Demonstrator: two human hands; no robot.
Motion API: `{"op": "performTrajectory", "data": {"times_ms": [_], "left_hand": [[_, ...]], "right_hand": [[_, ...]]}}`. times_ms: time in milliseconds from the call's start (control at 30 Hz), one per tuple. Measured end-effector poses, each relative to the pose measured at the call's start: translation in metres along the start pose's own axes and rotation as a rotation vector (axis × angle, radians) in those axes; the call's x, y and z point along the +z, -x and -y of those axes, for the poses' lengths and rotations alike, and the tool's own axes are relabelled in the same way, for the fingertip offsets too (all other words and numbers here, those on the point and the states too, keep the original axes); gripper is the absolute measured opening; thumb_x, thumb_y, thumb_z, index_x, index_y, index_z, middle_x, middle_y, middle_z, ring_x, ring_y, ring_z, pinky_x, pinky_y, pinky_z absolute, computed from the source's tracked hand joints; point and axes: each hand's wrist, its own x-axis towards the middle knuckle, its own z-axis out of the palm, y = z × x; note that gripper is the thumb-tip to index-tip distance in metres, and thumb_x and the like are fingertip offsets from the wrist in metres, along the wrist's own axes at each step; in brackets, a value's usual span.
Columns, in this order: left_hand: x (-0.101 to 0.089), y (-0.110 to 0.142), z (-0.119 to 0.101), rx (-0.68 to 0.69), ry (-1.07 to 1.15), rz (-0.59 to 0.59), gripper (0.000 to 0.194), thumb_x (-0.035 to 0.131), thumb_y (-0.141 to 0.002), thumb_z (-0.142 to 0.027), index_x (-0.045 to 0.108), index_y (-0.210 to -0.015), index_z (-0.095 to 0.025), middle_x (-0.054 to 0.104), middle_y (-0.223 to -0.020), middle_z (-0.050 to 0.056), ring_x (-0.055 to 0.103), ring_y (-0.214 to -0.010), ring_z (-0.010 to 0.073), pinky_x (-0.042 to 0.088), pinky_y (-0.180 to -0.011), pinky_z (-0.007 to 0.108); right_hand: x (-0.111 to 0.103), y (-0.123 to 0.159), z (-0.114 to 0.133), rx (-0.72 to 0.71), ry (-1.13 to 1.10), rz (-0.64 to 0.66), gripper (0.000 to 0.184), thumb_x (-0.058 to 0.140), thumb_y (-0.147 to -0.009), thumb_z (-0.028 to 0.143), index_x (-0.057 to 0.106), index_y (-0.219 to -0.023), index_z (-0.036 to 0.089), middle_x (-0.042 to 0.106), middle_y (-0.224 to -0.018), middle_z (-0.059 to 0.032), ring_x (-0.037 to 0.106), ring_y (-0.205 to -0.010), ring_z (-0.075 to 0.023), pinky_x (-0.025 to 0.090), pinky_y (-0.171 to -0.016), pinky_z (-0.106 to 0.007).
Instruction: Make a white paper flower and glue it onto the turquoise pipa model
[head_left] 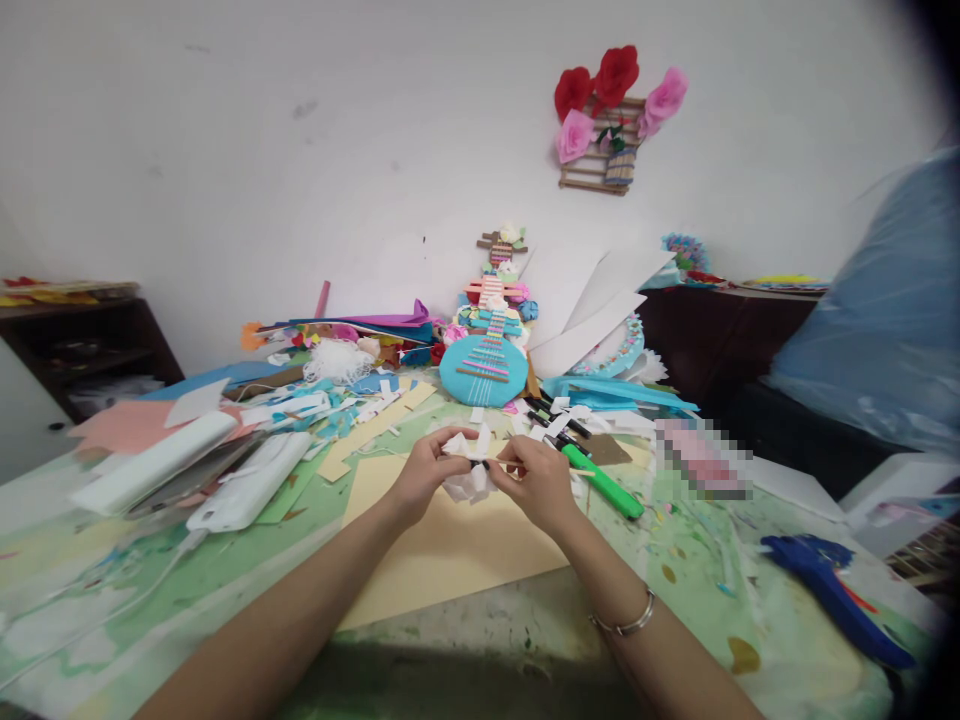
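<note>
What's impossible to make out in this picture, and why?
All in the head view:
- Crumpled white paper: its pinched middle, hidden by fingers of the left hand and right hand.
- Pink object: pixelated.
- Translucent blue plastic bag: cut off by the right edge.
- Dark brown shelf: contents too dim and small.

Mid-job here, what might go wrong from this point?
The crumpled white paper could tear or crease where the fingers of both hands crowd it. The thin stick juts out past the right hand, so its end might snag on the green marker nearby.
</note>
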Motion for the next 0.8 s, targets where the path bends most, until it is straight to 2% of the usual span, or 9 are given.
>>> {"op": "performTrajectory", "data": {"times_ms": [267,467,633,800], "left_hand": [[0.0,-0.002,0.001,0.037,0.015,-0.052,0.045,0.066,-0.058,-0.016,0.06,-0.103,-0.014,0.057,-0.058,-0.004,0.047,-0.047,0.0072,0.033,-0.047,0.018],[-0.002,-0.005,0.0,0.066,0.028,-0.149,0.046,0.069,-0.055,-0.018,0.062,-0.101,-0.014,0.061,-0.068,-0.002,0.05,-0.053,0.0087,0.037,-0.05,0.019],[-0.005,-0.007,0.0,0.084,0.017,-0.193,0.046,0.068,-0.055,-0.018,0.061,-0.1,-0.013,0.064,-0.078,0.0,0.053,-0.061,0.0101,0.039,-0.054,0.019],[-0.003,-0.006,0.001,0.077,-0.016,-0.169,0.045,0.069,-0.055,-0.017,0.062,-0.099,-0.013,0.064,-0.077,0.001,0.053,-0.062,0.0111,0.04,-0.055,0.019]], "right_hand": [[0.0,-0.001,-0.001,0.039,-0.043,0.068,0.022,0.055,-0.084,0.03,0.052,-0.065,0.019,0.055,-0.058,0.0017,0.049,-0.055,-0.0109,0.03,-0.054,-0.021],[-0.007,-0.005,-0.011,0.111,-0.089,0.123,0.017,0.056,-0.082,0.027,0.056,-0.067,0.019,0.058,-0.06,0.0005,0.051,-0.056,-0.0117,0.03,-0.054,-0.021],[-0.02,-0.011,-0.026,0.22,-0.124,0.128,0.015,0.058,-0.076,0.025,0.057,-0.063,0.018,0.058,-0.056,0.0008,0.049,-0.053,-0.0119,0.03,-0.053,-0.022],[-0.025,-0.014,-0.032,0.36,-0.209,0.086,0.018,0.057,-0.074,0.028,0.056,-0.06,0.017,0.051,-0.05,0.0023,0.042,-0.047,-0.0105,0.028,-0.049,-0.023]]}}
